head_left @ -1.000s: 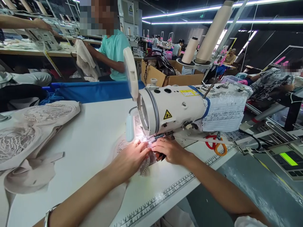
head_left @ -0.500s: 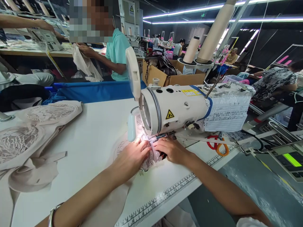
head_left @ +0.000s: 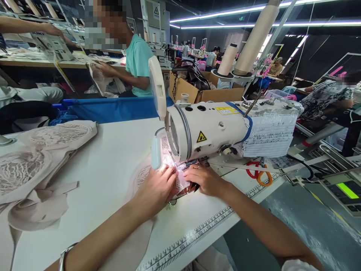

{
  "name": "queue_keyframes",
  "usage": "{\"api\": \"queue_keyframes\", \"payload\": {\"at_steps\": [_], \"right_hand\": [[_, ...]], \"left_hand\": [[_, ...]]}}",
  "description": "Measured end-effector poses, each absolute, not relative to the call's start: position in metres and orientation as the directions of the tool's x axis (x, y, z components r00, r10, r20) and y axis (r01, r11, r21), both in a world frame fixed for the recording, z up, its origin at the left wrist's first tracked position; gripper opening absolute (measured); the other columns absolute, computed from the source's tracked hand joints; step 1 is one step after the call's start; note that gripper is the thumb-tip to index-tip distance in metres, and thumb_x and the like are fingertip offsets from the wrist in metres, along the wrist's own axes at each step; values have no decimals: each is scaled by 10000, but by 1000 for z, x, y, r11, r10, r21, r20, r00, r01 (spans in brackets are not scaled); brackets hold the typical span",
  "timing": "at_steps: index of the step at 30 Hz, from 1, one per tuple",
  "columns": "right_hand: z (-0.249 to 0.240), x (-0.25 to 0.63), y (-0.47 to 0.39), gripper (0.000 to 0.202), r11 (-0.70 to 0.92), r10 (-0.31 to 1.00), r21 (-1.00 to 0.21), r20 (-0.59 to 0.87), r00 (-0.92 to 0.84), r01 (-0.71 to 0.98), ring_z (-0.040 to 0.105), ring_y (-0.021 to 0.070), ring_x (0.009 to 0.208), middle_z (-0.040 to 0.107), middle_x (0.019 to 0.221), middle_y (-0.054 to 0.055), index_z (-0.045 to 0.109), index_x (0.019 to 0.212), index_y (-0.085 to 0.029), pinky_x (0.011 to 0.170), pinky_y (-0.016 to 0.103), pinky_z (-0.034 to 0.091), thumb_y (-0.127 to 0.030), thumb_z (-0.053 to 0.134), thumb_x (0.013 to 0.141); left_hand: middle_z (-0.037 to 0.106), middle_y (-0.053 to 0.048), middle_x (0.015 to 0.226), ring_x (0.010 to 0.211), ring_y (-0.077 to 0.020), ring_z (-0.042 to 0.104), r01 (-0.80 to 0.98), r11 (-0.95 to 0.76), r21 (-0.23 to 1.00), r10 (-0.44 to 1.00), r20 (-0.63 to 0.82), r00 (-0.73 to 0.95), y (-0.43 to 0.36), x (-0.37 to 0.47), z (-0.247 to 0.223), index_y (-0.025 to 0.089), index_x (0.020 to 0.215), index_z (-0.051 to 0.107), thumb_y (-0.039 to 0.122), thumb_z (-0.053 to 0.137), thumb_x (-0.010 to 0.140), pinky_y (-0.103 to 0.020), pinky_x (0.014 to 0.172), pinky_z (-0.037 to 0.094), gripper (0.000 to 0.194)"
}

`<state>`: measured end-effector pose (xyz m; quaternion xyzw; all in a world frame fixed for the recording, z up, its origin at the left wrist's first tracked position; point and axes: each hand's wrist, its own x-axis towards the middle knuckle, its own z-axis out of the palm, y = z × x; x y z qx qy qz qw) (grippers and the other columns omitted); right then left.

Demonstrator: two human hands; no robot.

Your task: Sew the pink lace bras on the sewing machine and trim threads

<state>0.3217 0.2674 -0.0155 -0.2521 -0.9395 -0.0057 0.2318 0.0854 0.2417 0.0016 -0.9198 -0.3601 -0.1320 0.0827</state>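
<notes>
Pale pink lace fabric (head_left: 180, 183) lies under the head of a white sewing machine (head_left: 210, 130), lit by a bright lamp at the needle area. My left hand (head_left: 158, 186) is closed on the lace left of the needle, fingers bent and pressed together. Close to the presser foot, my right hand (head_left: 204, 178) pinches the fabric's right edge; its fingertips are partly hidden. A dark pointed thing (head_left: 195, 187) shows beneath the right palm, too covered to name. The needle itself is hard to make out. More of the fabric (head_left: 132, 244) hangs toward me under my left forearm.
Lace pieces (head_left: 28, 165) are piled at the table's left. Scissors with red and orange handles (head_left: 264, 177) lie right of the machine. A printed ruler (head_left: 194, 235) runs along the front edge. Thread cones (head_left: 228, 60) and a cardboard box (head_left: 220, 94) stand behind. A co-worker (head_left: 139, 64) handles fabric opposite.
The lace between my hands has shifted toward the machine, uncovering more of the plate in front. My left hand has moved slightly with it. The right hand stays nearly in place.
</notes>
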Motion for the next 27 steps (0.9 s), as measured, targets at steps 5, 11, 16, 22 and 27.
{"api": "queue_keyframes", "payload": {"at_steps": [5, 11, 16, 22, 27], "right_hand": [[-16, 322, 268, 314, 879, 457, -103, 462, -760, 465, 625, 226, 967, 738, 987, 64, 665, 964, -186, 834, 340, 530, 28, 480, 827], [-12, 323, 268, 382, 876, 466, -130, 482, -742, 465, 635, 221, 1035, 733, 1106, 74, 662, 1059, -158, 891, 332, 521, 34, 453, 804], [-11, 323, 267, 341, 889, 439, -127, 506, -742, 440, 630, 210, 906, 746, 953, 50, 670, 915, -177, 751, 292, 517, 54, 469, 765], [-10, 322, 268, 361, 856, 504, -141, 441, -743, 497, 638, 215, 968, 742, 1006, 46, 670, 929, -199, 864, 311, 505, 47, 470, 754], [-11, 322, 268, 404, 828, 551, -166, 411, -726, 535, 651, 203, 1020, 731, 1055, 60, 662, 1001, -202, 908, 304, 506, 48, 441, 774]], "left_hand": [[659, -146, 1108, 1062, -309, 573, 566, -817, -112, 517, 291, 805, 241, 91, -10, 110, 1105, 627, 73, 436, 944, -461, 932, 406, 252], [665, -137, 1020, 926, -297, 591, 577, -815, -57, 547, 257, 797, 239, 93, -8, 90, 1248, 576, 20, 472, 848, -472, 878, 419, 419], [658, -136, 1089, 972, -290, 606, 618, -786, 26, 593, 317, 740, 242, 87, -9, 147, 1247, 582, 34, 483, 870, -519, 956, 371, 406], [639, -127, 1123, 982, -297, 616, 619, -777, 111, 617, 323, 717, 250, 78, -13, 199, 1242, 583, -15, 439, 819, -515, 906, 404, 496], [638, -122, 1145, 1027, -296, 615, 620, -767, 167, 639, 284, 715, 258, 74, -8, 188, 1193, 609, -6, 369, 836, -536, 949, 412, 472]]}}
